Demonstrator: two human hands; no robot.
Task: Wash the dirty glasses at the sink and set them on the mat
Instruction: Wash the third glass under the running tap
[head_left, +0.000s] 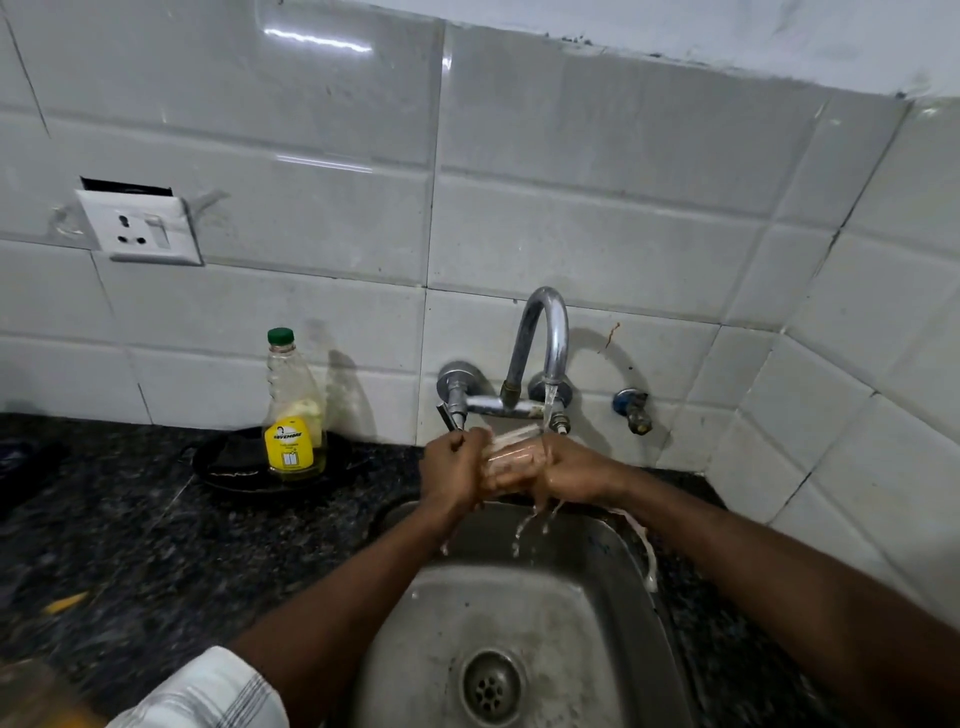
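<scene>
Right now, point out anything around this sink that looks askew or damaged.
The wall socket left of the tap sits crooked, leaving a dark open gap above its plate. A rusty streak marks the tile right of the tap.

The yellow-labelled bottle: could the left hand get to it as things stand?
Probably yes: the yellow-labelled bottle stands just left of the left hand, nothing between, though that hand now grips the glass.

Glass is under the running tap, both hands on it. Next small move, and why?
Probably shift the glass slightly rightward and turn it, so the stream reaches all of it. It lies sideways, gripped by the left hand and right hand. Water from the tap seems to hit only its right end, then drains into the sink.
</scene>
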